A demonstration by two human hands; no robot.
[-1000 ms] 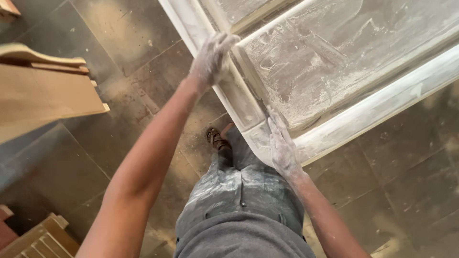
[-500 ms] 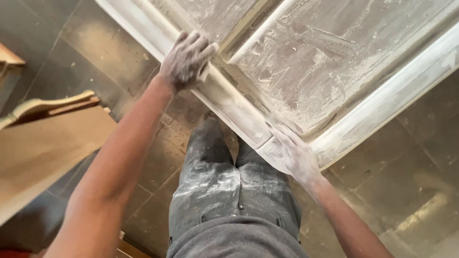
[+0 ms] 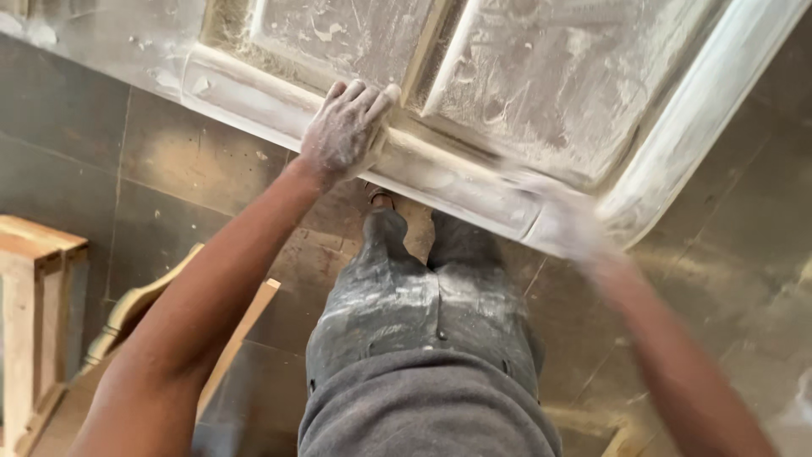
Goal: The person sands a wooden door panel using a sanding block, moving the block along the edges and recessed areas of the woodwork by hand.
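A large panelled wooden door (image 3: 524, 93), coated in white filler and dust, lies flat in front of me. My left hand (image 3: 342, 131), dusted white, rests palm down with fingers together over the door's near frame rail. My right hand (image 3: 562, 224) is a motion blur at the door's near corner, pressed against the rail; whether it holds anything I cannot make out. My dusty grey trousers (image 3: 423, 296) and one shoe (image 3: 378, 196) show below the rail.
Dark floor tiles (image 3: 169, 178) covered in pale dust surround me. Bare wooden furniture parts (image 3: 38, 288) stand at the left, and a curved wooden piece (image 3: 127, 313) lies beside my left arm.
The view has swung, so the door now fills the top of the picture. My left hand stays on the rail. My right hand has turned from sharp to blurred at the corner.
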